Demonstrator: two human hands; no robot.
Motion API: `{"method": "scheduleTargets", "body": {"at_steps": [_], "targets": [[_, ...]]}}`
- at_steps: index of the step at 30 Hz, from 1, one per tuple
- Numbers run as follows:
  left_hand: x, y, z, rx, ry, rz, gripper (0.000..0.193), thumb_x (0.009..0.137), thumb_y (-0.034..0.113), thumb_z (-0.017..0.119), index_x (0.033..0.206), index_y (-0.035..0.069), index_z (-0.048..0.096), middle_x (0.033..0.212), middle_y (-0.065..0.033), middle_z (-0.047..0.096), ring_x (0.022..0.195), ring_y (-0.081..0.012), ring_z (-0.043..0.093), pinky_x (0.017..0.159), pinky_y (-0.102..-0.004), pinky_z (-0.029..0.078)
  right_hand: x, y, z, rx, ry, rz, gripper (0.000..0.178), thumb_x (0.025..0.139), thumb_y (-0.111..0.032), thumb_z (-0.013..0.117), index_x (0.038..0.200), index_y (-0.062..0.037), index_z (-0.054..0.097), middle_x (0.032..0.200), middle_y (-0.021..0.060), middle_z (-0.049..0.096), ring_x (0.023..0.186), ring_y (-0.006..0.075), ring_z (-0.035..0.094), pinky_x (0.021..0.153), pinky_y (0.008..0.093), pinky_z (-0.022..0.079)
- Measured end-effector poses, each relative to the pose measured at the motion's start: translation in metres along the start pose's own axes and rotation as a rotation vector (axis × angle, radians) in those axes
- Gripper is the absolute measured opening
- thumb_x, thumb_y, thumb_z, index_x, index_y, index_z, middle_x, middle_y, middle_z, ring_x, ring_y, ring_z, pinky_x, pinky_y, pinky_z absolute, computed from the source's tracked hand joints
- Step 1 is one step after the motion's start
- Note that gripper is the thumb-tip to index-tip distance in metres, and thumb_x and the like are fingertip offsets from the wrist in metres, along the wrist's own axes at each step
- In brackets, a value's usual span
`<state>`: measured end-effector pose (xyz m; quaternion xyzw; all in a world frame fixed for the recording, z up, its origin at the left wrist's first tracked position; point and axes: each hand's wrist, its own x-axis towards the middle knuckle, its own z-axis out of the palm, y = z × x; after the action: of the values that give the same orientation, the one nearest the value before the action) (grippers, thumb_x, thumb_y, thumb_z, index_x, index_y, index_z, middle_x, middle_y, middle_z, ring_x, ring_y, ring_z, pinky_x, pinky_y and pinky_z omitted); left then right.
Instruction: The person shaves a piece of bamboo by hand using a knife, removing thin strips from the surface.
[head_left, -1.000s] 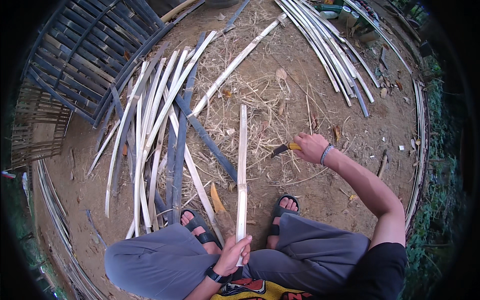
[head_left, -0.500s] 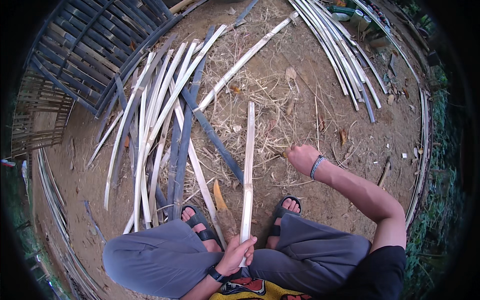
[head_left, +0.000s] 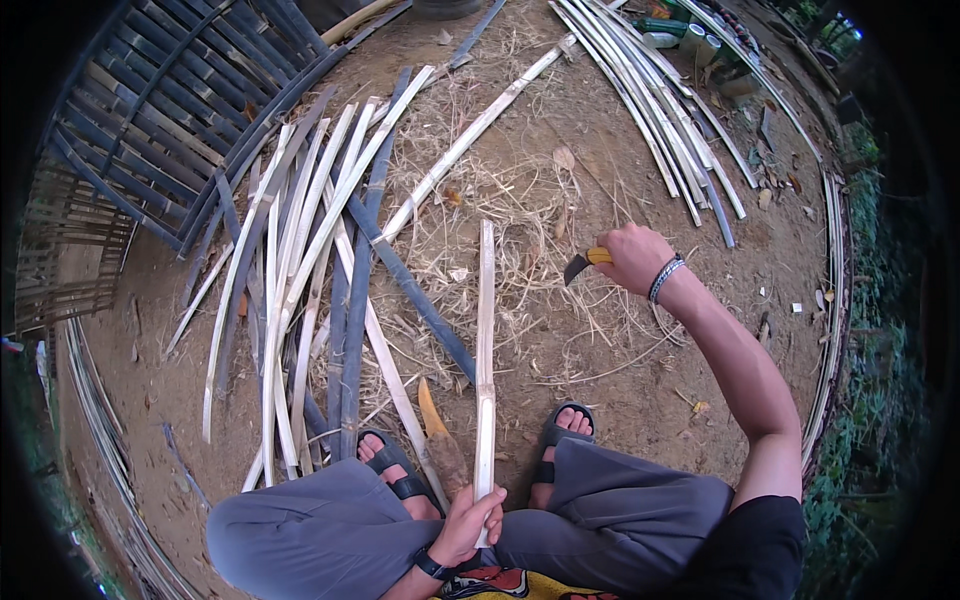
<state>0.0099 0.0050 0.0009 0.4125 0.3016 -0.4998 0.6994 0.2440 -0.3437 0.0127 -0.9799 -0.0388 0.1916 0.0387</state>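
Note:
Between my knees, my left hand (head_left: 468,524) is closed round the lower end of a pale bamboo strip (head_left: 486,340), which points away from me over the ground. A knot crosses the strip partway along. My right hand (head_left: 634,258), out to the right of the strip's far half, grips a knife (head_left: 585,262) with a yellow handle and a short dark blade. The blade points left and down and is apart from the strip. Most of the handle is hidden in my fist.
Split bamboo strips (head_left: 290,290) lie piled at left, some dark. Another bundle (head_left: 650,110) lies at the far right near green bottles (head_left: 665,27). A slatted bamboo frame (head_left: 170,110) stands at the far left. Shavings (head_left: 520,260) cover the ground. A yellow-orange pointed piece (head_left: 432,408) sits by my left foot.
My right hand has moved up and to the right, and its knife blade now shows. The view has shifted slightly. My left hand keeps its hold on the strip.

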Motion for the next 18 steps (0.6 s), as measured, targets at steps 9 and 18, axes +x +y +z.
{"method": "scheduleTargets", "body": {"at_steps": [9,18], "targets": [[0.001,-0.004,0.001,0.006,-0.002,-0.003,0.017,0.096,0.020,0.055,0.091,0.005,0.049,0.057,0.0003,0.043,0.040,-0.0119,0.046,0.039,-0.0253,0.038,0.009,0.058,0.014,0.004,0.049,0.243,0.021,0.079,-0.018,0.066,0.083,0.0023,0.069,0.084,0.0235,0.069,0.079,0.0360,0.069,0.073,0.0424,0.058],[0.003,-0.004,0.003,0.018,-0.019,0.001,0.017,0.096,0.020,0.055,0.091,0.004,0.049,0.057,0.0000,0.043,0.041,-0.0125,0.047,0.040,-0.0251,0.038,0.006,0.090,0.059,0.011,0.029,0.211,0.023,0.078,-0.020,0.065,0.088,0.0009,0.068,0.083,0.0241,0.068,0.080,0.0383,0.068,0.074,0.0445,0.056]]}}
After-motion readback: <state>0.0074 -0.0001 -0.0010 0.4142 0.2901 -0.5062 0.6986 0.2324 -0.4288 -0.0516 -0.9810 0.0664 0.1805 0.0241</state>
